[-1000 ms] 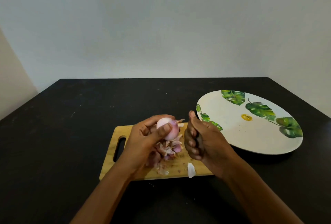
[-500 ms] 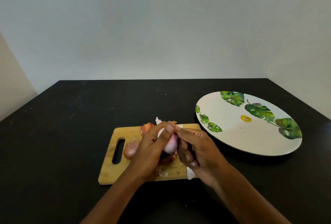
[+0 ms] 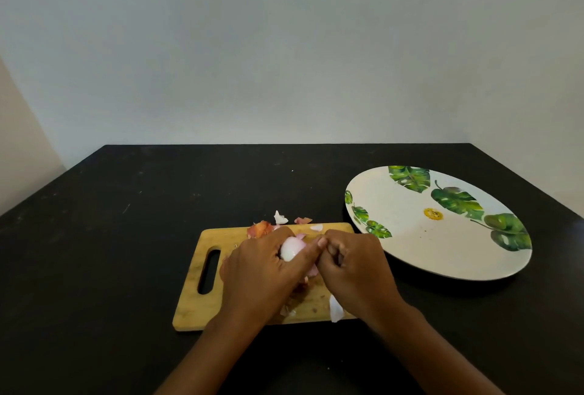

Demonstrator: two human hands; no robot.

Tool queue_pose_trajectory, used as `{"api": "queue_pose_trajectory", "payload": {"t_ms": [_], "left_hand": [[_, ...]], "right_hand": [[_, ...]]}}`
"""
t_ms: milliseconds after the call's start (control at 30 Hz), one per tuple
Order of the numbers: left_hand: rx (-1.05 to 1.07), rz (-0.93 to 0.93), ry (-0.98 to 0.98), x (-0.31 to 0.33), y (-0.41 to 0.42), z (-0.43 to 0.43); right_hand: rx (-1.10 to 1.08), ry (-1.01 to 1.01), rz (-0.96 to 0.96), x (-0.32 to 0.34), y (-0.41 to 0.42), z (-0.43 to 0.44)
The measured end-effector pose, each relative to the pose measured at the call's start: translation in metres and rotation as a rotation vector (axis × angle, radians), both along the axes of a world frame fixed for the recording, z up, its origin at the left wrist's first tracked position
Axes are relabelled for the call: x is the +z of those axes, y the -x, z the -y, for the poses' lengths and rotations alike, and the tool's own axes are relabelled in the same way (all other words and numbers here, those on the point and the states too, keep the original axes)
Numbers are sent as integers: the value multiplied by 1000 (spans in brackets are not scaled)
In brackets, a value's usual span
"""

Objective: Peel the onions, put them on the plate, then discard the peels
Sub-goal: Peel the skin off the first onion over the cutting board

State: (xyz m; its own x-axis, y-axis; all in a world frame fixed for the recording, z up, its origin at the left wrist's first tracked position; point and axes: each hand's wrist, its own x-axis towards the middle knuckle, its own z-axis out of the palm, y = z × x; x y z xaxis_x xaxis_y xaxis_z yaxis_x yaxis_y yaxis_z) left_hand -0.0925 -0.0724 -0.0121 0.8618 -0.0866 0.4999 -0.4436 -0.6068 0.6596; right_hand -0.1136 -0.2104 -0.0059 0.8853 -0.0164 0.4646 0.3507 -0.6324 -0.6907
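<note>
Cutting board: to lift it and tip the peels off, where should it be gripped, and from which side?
Grip the cutting board by its handle slot at the left end, coming from the left. The slot is cut through and that end is bare; the left hand, right hand, onion and peels fill the rest, and the plate crowds the right corner.

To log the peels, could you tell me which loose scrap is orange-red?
The scrap at the cutting board's far edge, just beyond the left hand; the other scraps are white or pale pink.
</note>
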Motion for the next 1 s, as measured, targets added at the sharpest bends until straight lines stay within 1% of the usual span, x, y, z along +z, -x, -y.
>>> {"api": "queue_pose_trajectory", "payload": {"t_ms": [33,67,100,167,233,267,333,400,467,567,633,733,800,900,1000], "left_hand": [[27,14,20,2,0,0],[33,15,54,4,0,-1],[22,6,100,6,1,-1],[11,-44,211,6,2,-2],[35,-119,298,4,1,-2],[44,-150,321,3,0,-3],[50,-174,331,3,-1,-3],[50,-186,332,7,1,-3],[40,-206,360,11,4,-2],[0,-204,403,16,2,-5],[-19,-129,402,17,-2,-10],[9,-7,383,16,-7,-17],[27,56,359,14,-8,-19],[-15,82,321,12,-5,-18],[-95,127,170,11,2,-13]], "right_hand": [[-1,0,35,1,1,-1],[12,-59,60,3,2,-2],[37,-158,65,5,2,-4],[79,-336,30,12,3,-8],[119,-408,-15,14,2,-7],[173,-440,-52,14,2,-6],[306,-453,-143,12,4,-4],[421,-407,-191,11,6,-6],[452,-386,-190,11,7,-7],[453,-433,-200,11,4,-5],[469,-515,-209,14,3,-3],[514,-754,-291,16,2,-1],[518,-843,-339,16,2,1],[505,-862,-345,16,1,2],[458,-756,-324,13,0,3]]}}
